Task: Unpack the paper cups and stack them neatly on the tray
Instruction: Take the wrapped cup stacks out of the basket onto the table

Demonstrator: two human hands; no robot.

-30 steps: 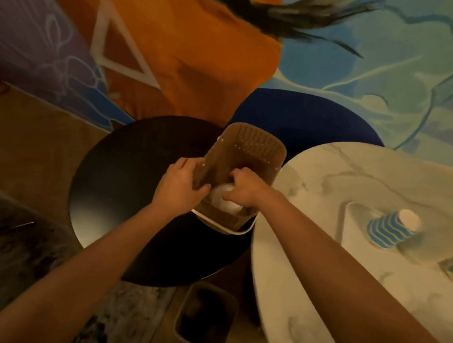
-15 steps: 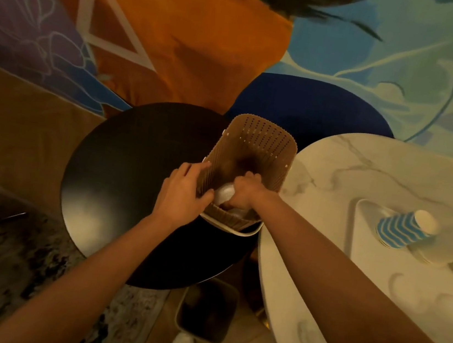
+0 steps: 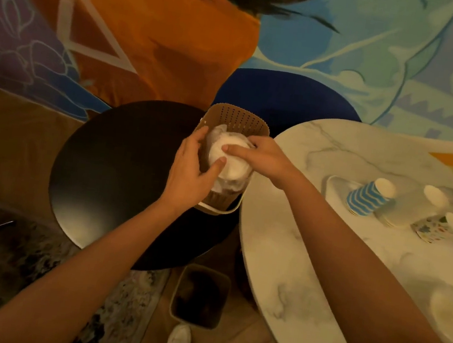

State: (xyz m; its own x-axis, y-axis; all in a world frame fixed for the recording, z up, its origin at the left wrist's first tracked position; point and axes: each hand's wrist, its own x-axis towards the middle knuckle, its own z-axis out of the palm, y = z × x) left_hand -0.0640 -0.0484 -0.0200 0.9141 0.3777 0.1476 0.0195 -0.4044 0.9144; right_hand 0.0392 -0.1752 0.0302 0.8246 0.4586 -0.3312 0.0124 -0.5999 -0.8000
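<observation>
A pack of white paper cups [image 3: 229,163], wrapped in clear plastic, is seen standing in the brown perforated basket [image 3: 238,115], with its round end raised above the rim and turned toward the camera. The pack is gripped by the right hand [image 3: 267,161], which is laid over it from the right, with the fingers curled at its far side and the forefinger stretched across the top. The left wall of the basket is clasped by the left hand [image 3: 187,172]: the fingers are wrapped round the outside, and the thumb is pressed against the pack from within. The basket is set at the right edge of the black round table [image 3: 122,163], just beside the marble table [image 3: 311,240]. On the marble table, well apart from both hands, a white tray [image 3: 338,186] is placed, and on it a tilted stack of blue striped cups [image 3: 366,197], plain white cups [image 3: 416,208] and patterned cups [image 3: 430,230] are laid close together. A small bin [image 3: 200,297] is seen on the floor below.
</observation>
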